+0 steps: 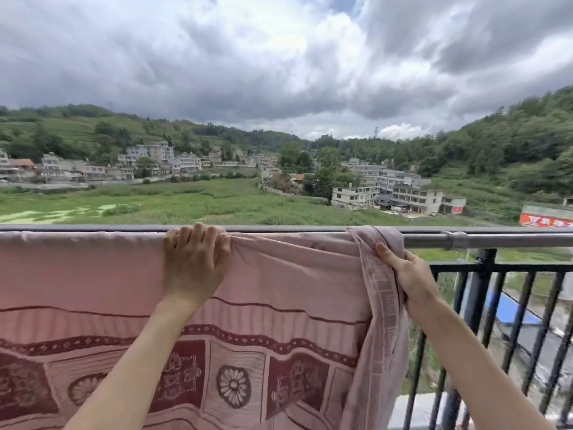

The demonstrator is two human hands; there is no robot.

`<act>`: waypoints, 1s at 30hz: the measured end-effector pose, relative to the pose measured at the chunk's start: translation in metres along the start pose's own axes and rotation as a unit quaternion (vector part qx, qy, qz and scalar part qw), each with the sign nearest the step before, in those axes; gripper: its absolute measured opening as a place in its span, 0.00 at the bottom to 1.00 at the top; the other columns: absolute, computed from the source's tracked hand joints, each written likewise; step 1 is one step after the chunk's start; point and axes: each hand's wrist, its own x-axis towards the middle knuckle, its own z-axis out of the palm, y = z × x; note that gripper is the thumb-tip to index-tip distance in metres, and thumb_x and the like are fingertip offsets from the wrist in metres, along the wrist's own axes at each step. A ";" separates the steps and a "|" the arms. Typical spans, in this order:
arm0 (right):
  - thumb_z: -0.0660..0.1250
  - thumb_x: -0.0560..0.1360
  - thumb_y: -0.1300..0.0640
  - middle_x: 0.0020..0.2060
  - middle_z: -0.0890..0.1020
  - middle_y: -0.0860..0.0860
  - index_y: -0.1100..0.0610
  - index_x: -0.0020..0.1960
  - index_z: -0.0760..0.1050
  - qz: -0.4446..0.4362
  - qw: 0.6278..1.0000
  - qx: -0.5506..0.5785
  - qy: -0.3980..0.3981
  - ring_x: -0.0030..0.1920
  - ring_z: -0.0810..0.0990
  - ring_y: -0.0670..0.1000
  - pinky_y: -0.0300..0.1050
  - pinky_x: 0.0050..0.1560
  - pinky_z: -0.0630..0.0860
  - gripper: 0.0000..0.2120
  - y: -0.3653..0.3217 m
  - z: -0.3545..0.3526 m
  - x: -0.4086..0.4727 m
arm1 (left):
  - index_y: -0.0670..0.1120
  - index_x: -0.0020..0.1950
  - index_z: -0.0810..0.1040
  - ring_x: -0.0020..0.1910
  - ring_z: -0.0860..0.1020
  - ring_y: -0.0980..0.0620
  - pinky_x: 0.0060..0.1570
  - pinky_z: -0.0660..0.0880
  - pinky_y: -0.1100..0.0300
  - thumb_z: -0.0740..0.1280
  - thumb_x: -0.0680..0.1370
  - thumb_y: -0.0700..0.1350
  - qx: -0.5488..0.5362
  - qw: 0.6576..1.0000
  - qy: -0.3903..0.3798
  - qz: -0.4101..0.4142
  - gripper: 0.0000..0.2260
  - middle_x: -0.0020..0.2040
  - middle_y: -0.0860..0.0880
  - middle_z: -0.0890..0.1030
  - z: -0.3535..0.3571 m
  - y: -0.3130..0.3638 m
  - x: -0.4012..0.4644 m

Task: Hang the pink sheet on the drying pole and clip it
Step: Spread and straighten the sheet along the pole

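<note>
Sheet: your pink sheet [279,293] hangs over the drying pole [483,240], thin woven cloth, pale above, dark red bands and flower squares lower down
Pole: round grey metal tube, running level across the view, a sleeve joint [454,240] right of the cloth
Left grip: your left hand [195,262] sits at the pole's top, fingers curled over the fold, pinching cloth into small gathers
Right grip: your right hand [406,274] is closed round the bunched right edge just below the pole, thumb up along it
Railing: black metal bars [524,324] under the pole, upright, square-looking
Hidden: the sheet's left and bottom edges run out of view; pole under the cloth covered
Unclear: fingertips behind the bunched edge can't be made out
</note>
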 end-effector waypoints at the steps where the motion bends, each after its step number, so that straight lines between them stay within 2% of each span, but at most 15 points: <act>1: 0.69 0.73 0.56 0.31 0.84 0.49 0.58 0.45 0.79 -0.008 1.000 -0.018 -0.006 0.30 0.82 0.46 0.38 0.31 0.78 0.05 0.000 -0.010 0.005 | 0.44 0.47 0.77 0.45 0.74 0.42 0.56 0.58 0.50 0.49 0.76 0.53 -0.005 1.000 0.002 -0.022 0.20 0.43 0.44 0.78 0.001 0.006 0.000; 3: 0.70 0.72 0.55 0.33 0.84 0.49 0.58 0.45 0.80 -0.017 0.999 -0.039 -0.011 0.32 0.82 0.45 0.40 0.36 0.79 0.05 0.003 -0.019 0.013 | 0.44 0.46 0.77 0.46 0.74 0.42 0.58 0.58 0.50 0.48 0.76 0.52 -0.008 0.999 0.003 -0.052 0.20 0.43 0.44 0.78 0.004 0.015 0.001; 6: 0.69 0.73 0.56 0.34 0.83 0.50 0.57 0.43 0.79 -0.036 0.997 -0.058 -0.019 0.32 0.81 0.44 0.37 0.34 0.78 0.05 0.002 -0.023 0.018 | 0.44 0.48 0.76 0.48 0.74 0.41 0.59 0.60 0.48 0.47 0.76 0.51 0.002 0.998 -0.011 -0.063 0.21 0.45 0.43 0.78 0.004 0.015 0.002; 9: 0.69 0.73 0.55 0.36 0.83 0.52 0.58 0.43 0.80 -0.052 0.996 -0.075 -0.013 0.34 0.81 0.48 0.42 0.38 0.79 0.06 -0.006 -0.033 0.017 | 0.44 0.49 0.76 0.48 0.74 0.41 0.59 0.62 0.47 0.47 0.76 0.54 0.012 0.997 -0.020 -0.067 0.22 0.46 0.42 0.78 -0.001 0.014 0.001; 11: 0.70 0.72 0.54 0.34 0.84 0.51 0.57 0.42 0.80 -0.061 0.995 -0.074 -0.004 0.33 0.81 0.48 0.43 0.37 0.79 0.06 -0.016 -0.043 0.019 | 0.45 0.50 0.76 0.48 0.73 0.42 0.59 0.61 0.47 0.47 0.75 0.57 0.011 0.997 -0.018 -0.070 0.23 0.47 0.42 0.78 -0.004 0.015 0.000; 13: 0.70 0.72 0.53 0.30 0.83 0.48 0.57 0.41 0.79 -0.077 0.994 -0.080 0.010 0.30 0.81 0.45 0.40 0.33 0.79 0.07 -0.026 -0.051 0.024 | 0.45 0.50 0.75 0.48 0.73 0.42 0.59 0.61 0.47 0.47 0.74 0.58 0.004 0.997 -0.018 -0.072 0.24 0.47 0.42 0.77 -0.005 0.018 -0.001; 15: 0.71 0.72 0.53 0.28 0.83 0.47 0.59 0.42 0.79 -0.077 0.993 -0.082 0.021 0.29 0.81 0.45 0.42 0.34 0.79 0.09 -0.028 -0.056 0.028 | 0.45 0.50 0.75 0.49 0.72 0.42 0.59 0.61 0.47 0.47 0.74 0.57 0.005 0.997 -0.021 -0.071 0.23 0.47 0.42 0.77 -0.004 0.021 -0.002; 18: 0.70 0.72 0.52 0.34 0.84 0.52 0.59 0.44 0.79 -0.045 0.996 -0.072 0.010 0.34 0.82 0.52 0.49 0.40 0.80 0.10 -0.018 -0.055 0.030 | 0.45 0.53 0.76 0.51 0.72 0.42 0.62 0.58 0.46 0.46 0.75 0.57 0.010 0.996 -0.039 -0.078 0.25 0.49 0.41 0.77 -0.002 0.027 0.001; 20: 0.69 0.73 0.51 0.39 0.84 0.54 0.58 0.45 0.79 -0.037 0.996 -0.077 0.006 0.39 0.82 0.53 0.47 0.42 0.79 0.09 -0.010 -0.052 0.028 | 0.45 0.56 0.76 0.56 0.73 0.42 0.65 0.56 0.43 0.46 0.76 0.56 0.007 0.996 -0.046 -0.077 0.24 0.54 0.42 0.77 0.001 0.037 0.000; 22: 0.69 0.73 0.51 0.40 0.83 0.52 0.59 0.45 0.79 -0.034 0.996 -0.085 0.000 0.39 0.81 0.50 0.42 0.39 0.76 0.11 -0.006 -0.050 0.028 | 0.45 0.58 0.75 0.63 0.71 0.43 0.68 0.51 0.42 0.48 0.76 0.53 -0.019 0.998 -0.030 -0.048 0.22 0.59 0.44 0.77 0.003 0.064 -0.002; 26: 0.68 0.73 0.48 0.40 0.84 0.51 0.57 0.44 0.79 -0.011 0.993 -0.110 -0.030 0.42 0.82 0.50 0.46 0.46 0.78 0.12 -0.005 -0.054 0.033 | 0.46 0.67 0.70 0.70 0.65 0.48 0.72 0.47 0.48 0.48 0.78 0.51 -0.108 0.989 -0.062 0.077 0.22 0.66 0.48 0.73 0.009 0.152 -0.003; 28: 0.68 0.73 0.49 0.40 0.84 0.51 0.56 0.44 0.79 -0.010 0.992 -0.111 -0.056 0.43 0.83 0.51 0.47 0.47 0.78 0.09 -0.005 -0.059 0.033 | 0.47 0.68 0.68 0.70 0.64 0.50 0.73 0.45 0.49 0.46 0.78 0.52 -0.138 0.984 -0.075 0.088 0.23 0.66 0.50 0.72 0.017 0.189 -0.002; 30: 0.69 0.73 0.51 0.41 0.84 0.51 0.55 0.44 0.78 -0.027 0.990 -0.123 -0.067 0.44 0.83 0.51 0.48 0.47 0.79 0.07 -0.008 -0.066 0.035 | 0.48 0.66 0.71 0.66 0.67 0.51 0.71 0.43 0.50 0.46 0.77 0.54 -0.133 0.987 -0.069 0.056 0.24 0.63 0.51 0.75 0.028 0.210 -0.001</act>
